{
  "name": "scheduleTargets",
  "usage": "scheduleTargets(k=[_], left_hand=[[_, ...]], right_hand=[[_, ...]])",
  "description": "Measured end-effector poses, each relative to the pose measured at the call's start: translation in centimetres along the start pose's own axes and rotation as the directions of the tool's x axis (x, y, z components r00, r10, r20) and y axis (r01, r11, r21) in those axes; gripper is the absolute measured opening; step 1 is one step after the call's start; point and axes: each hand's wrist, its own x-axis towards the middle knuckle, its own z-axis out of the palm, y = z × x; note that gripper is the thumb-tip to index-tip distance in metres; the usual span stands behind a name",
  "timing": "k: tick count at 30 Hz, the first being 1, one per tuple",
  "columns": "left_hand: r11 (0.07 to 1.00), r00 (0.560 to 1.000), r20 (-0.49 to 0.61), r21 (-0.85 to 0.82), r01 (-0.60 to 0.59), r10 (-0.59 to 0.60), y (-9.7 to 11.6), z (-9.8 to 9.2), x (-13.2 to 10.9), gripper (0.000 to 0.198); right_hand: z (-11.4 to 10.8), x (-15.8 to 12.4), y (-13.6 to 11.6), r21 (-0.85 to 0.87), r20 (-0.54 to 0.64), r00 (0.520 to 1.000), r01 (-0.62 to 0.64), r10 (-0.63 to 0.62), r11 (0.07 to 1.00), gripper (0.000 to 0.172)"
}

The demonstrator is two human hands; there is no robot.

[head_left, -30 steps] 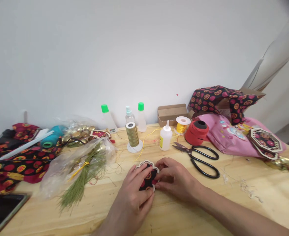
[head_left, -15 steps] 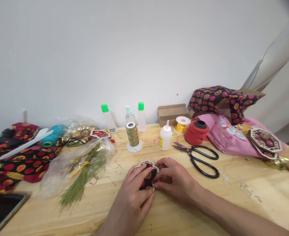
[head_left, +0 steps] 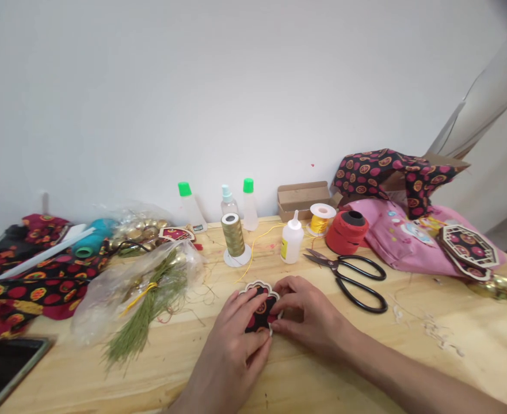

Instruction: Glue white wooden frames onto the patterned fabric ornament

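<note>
A small scalloped ornament [head_left: 260, 310] lies on the table in front of me, with a pale wooden rim around black fabric printed with round motifs. Over its left side and lower edge, the fingers and thumb of my left hand [head_left: 238, 339] grip it. My right hand [head_left: 307, 313] pinches the ornament's right edge between thumb and fingers; a bit of white shows there. Both hands cover part of the ornament. Right of my right hand lie black-handled scissors [head_left: 360, 263], and behind the hands stands a small glue bottle [head_left: 292, 241] with a pointed tip.
A gold thread spool [head_left: 235, 238], green-capped bottles [head_left: 250, 210], yellow cord spool [head_left: 321, 221] and red thread cone [head_left: 347, 233] stand toward the wall. Leftward are a green tassel bundle [head_left: 138, 322], a plastic bag [head_left: 91, 310] and a phone [head_left: 7, 374]. An octagonal ornament [head_left: 469, 250] rests on a pink bag [head_left: 402, 250].
The view has shifted very slightly. Both hands keep their hold on the ornament, with almost no visible movement.
</note>
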Motion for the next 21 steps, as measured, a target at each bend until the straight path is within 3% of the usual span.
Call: scheduleTargets(k=[16, 21], left_hand=[[1.000, 1.000, -0.002, -0.015, 0.014, -0.014, 0.09, 0.06, 0.12, 0.024], [0.999, 0.999, -0.004, -0.021, 0.034, -0.034, 0.22, 0.09, 0.03, 0.024]], right_hand=[[-0.44, 0.03, -0.26, 0.086, 0.036, 0.997, -0.076, 0.074, 0.993, 0.011], [-0.42, -0.02, 0.04, 0.108, 0.042, 0.999, -0.030, 0.026, 0.994, 0.009]])
